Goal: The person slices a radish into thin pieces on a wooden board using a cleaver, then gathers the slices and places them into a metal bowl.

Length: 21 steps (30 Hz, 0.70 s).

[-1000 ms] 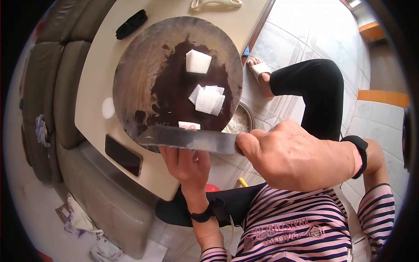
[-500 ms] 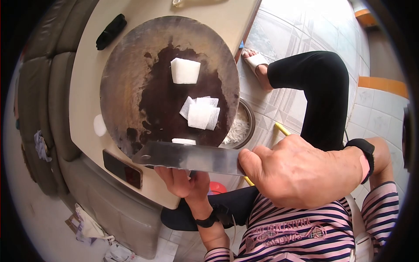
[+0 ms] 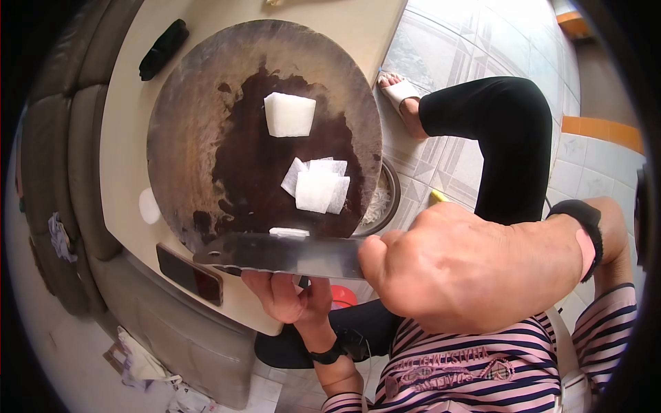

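Note:
My right hand (image 3: pixel 475 268) is wrapped round the handle of a wide knife, whose blade (image 3: pixel 275 255) lies across the near edge of a round chopping board (image 3: pixel 186 124). Behind the blade is my left hand (image 3: pixel 292 296), its fingers bent and close together, the tips and what they hold hidden by the metal. A white piece (image 3: pixel 289 232) shows just past the blade. Farther up the board stand a white block (image 3: pixel 290 115) and, below it, several thin white slices (image 3: pixel 317 189) overlapping each other.
The board rests on a pale table (image 3: pixel 124 138) with a black pouch (image 3: pixel 164 49), a phone (image 3: pixel 189 274) and a white round thing (image 3: pixel 149 206). A bowl of white shreds (image 3: pixel 391 206) is beyond the board's right edge. A grey sofa (image 3: pixel 165 310) is at left.
The knife and my right hand have shifted slightly left and nearer to me. The board and the things on it appear a little larger in view.

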Available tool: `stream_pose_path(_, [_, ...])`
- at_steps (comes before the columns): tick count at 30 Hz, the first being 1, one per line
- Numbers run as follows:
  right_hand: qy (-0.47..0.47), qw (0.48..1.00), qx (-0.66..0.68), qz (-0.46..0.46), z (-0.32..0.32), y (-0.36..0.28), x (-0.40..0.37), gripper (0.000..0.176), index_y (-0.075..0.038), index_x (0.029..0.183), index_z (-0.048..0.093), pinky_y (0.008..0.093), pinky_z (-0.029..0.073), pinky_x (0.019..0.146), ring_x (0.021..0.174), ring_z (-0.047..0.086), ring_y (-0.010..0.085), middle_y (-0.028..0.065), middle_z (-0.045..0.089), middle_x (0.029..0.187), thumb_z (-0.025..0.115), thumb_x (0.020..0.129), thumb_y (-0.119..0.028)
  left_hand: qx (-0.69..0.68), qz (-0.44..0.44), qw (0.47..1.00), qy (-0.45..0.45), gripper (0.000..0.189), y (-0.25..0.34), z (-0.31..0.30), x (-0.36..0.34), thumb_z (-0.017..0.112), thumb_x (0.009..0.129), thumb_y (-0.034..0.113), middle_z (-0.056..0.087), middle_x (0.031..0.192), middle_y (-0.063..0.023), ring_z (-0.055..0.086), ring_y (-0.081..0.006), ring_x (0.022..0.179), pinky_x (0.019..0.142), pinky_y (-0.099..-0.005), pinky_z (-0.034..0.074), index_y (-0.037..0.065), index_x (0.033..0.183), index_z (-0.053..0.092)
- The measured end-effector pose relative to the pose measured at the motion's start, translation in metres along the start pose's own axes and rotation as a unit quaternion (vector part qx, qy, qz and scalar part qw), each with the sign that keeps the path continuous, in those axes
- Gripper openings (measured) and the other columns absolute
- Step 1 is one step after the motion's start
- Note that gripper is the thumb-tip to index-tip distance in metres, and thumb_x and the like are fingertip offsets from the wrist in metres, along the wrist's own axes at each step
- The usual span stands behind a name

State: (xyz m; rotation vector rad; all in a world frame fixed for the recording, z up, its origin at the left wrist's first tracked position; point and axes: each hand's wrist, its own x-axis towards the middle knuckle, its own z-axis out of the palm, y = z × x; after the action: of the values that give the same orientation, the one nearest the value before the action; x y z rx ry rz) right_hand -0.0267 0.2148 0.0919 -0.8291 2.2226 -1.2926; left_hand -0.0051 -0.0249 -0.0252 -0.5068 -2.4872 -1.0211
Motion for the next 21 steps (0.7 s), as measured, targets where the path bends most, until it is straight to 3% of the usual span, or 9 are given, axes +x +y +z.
stream_pose_path(6, [0.006,1.0,0.002,-0.011,0.009,0.0,0.011,0.019,0.012,0.076,0.052,0.0404,0.049,0.046,0.054,0.064,0.0359,0.0197,0.057,0.061,0.065,0.069,-0.001,0.014,0.02,1.0,-0.002,0.028,-0.002,-0.001,-0.002,0.071,0.075,0.01,0.062,0.108,-0.0122,0.056,-0.0338,0.094,0.08,-0.0432,0.046,0.003,0.101,0.065])
stream_pose_path(8, [0.089,0.995,-0.002,-0.034,0.026,0.006,0.018,0.017,0.012,0.073,0.054,0.0401,0.049,0.047,0.055,0.064,0.0363,0.0215,0.057,0.062,0.065,0.068,0.0,-0.042,-0.021,0.999,0.005,0.028,-0.005,0.001,-0.005,0.072,0.074,0.007,0.061,0.11,-0.0124,0.056,-0.0337,0.096,0.081,-0.0434,0.046,0.003,0.101,0.066])
stream_pose_path(11, [0.082,0.994,-0.03,-0.062,0.033,0.005,0.027,0.017,0.011,0.074,0.054,0.0398,0.05,0.048,0.056,0.064,0.0363,0.0211,0.058,0.061,0.065,0.067,-0.001,-0.013,-0.032,0.999,-0.001,0.028,0.002,0.0,-0.005,0.073,0.073,0.005,0.06,0.111,-0.0126,0.055,-0.0336,0.098,0.081,-0.0433,0.047,0.004,0.101,0.066])
stream_pose_path(13, [0.064,0.989,-0.13,-0.001,0.036,0.0,0.026,0.018,0.01,0.077,0.055,0.0404,0.05,0.049,0.057,0.065,0.0358,0.0201,0.059,0.06,0.065,0.067,-0.001,-0.007,0.006,1.0,0.01,0.028,0.001,0.0,-0.003,0.074,0.073,0.004,0.061,0.11,-0.0123,0.055,-0.0335,0.099,0.082,-0.0419,0.047,0.004,0.1,0.066])
stream_pose_path(14, [-0.002,0.985,-0.171,0.035,0.032,-0.003,0.021,0.01,-0.004,0.079,0.069,0.0401,0.055,0.065,0.077,0.069,0.0326,0.0143,0.068,0.078,0.066,0.071,-0.008,-0.012,0.019,1.0,0.009,0.027,0.001,0.0,-0.001,0.074,0.073,0.003,0.061,0.109,-0.0122,0.055,-0.0331,0.098,0.082,-0.0413,0.047,0.004,0.099,0.066])
stream_pose_path(21, [0.041,0.985,-0.125,0.112,0.025,-0.005,-0.004,0.016,0.006,0.081,0.065,0.0424,0.054,0.064,0.074,0.067,0.0381,0.022,0.066,0.074,0.067,0.069,-0.004,-0.002,0.058,0.998,0.007,0.021,0.006,0.002,0.005,0.071,0.078,-0.003,0.061,0.108,-0.0124,0.057,-0.0287,0.098,0.084,-0.0379,0.048,0.002,0.098,0.067])
